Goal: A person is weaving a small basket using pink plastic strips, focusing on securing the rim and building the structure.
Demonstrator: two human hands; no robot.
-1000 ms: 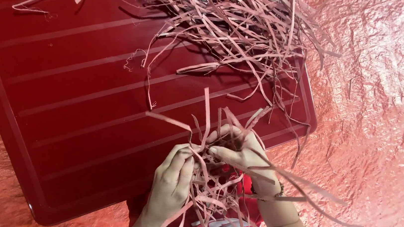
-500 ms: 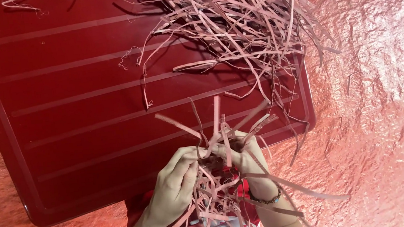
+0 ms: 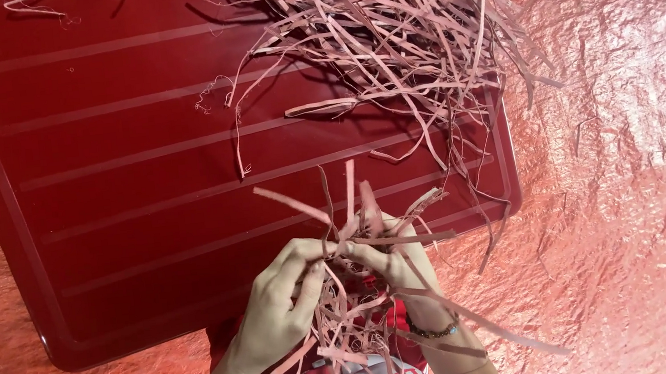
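Lower centre of frame: left hand (image 3: 284, 312) and right hand (image 3: 395, 267), fingers closed on a bundle of pinkish strips (image 3: 352, 292) held between them, strip ends fanning upward and trailing down past the wrists. Right wrist: dark beaded bracelet (image 3: 433, 332). Behind the hands: dark red ribbed tray (image 3: 144, 190). Upper centre to right: loose heap of strips (image 3: 399, 31), spilling over the tray's right edge. Beneath all: crinkled red sheet (image 3: 637, 180).
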